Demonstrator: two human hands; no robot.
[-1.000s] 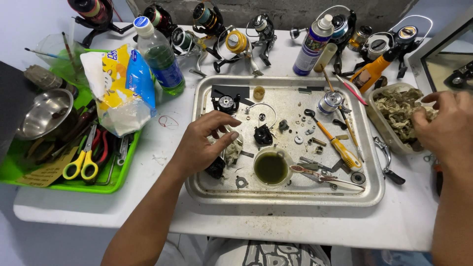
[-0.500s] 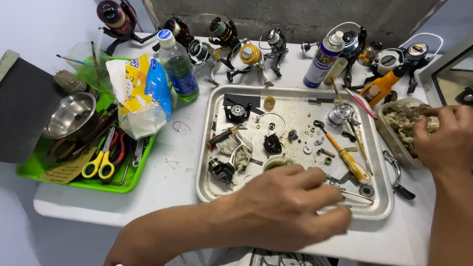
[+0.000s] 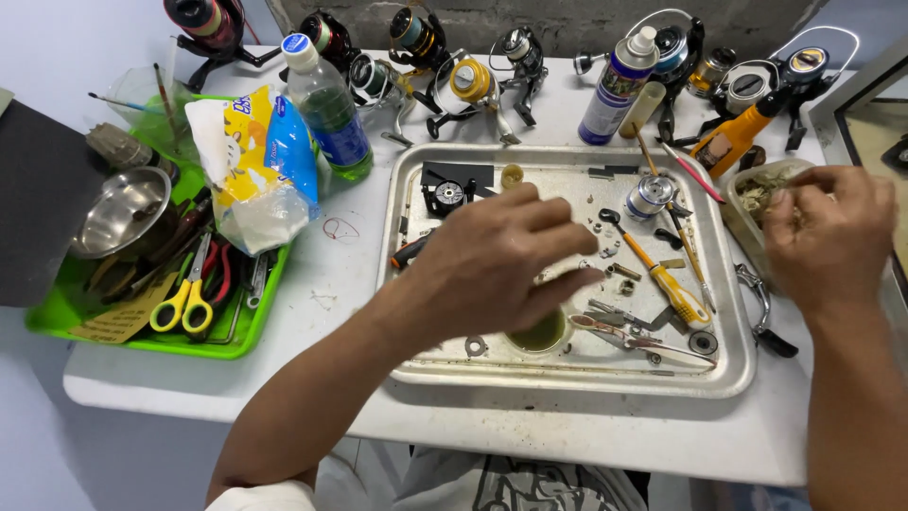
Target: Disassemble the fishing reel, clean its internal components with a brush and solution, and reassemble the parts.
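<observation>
My left hand (image 3: pixel 492 265) hovers palm down over the middle of a metal tray (image 3: pixel 567 383), fingers stretched to the right, hiding the small parts beneath. Whether it holds anything is hidden. Just below its fingertips sits a small cup of greenish liquid (image 3: pixel 541 333). Right of them lies a yellow-handled screwdriver (image 3: pixel 676 293). My right hand (image 3: pixel 828 237) is curled over a small beige tub (image 3: pixel 747 203) of shredded material at the tray's right edge, its fingertips out of sight. A silver spool (image 3: pixel 650 196) and a black reel part (image 3: pixel 446 194) rest in the tray.
Several fishing reels (image 3: pixel 463 80) line the back of the white table, with a spray can (image 3: pixel 615 90) and a plastic bottle (image 3: pixel 326 104). At left, a green tray (image 3: pixel 142 336) holds a steel bowl (image 3: pixel 123 213), yellow scissors (image 3: pixel 189 298) and tools. A snack bag (image 3: pixel 251 170) leans beside it.
My left hand lifted off the tray's left-middle parts, swung toward me, then returned over the tray's centre. My right hand stayed at the tub. The camera view shifted slightly.
</observation>
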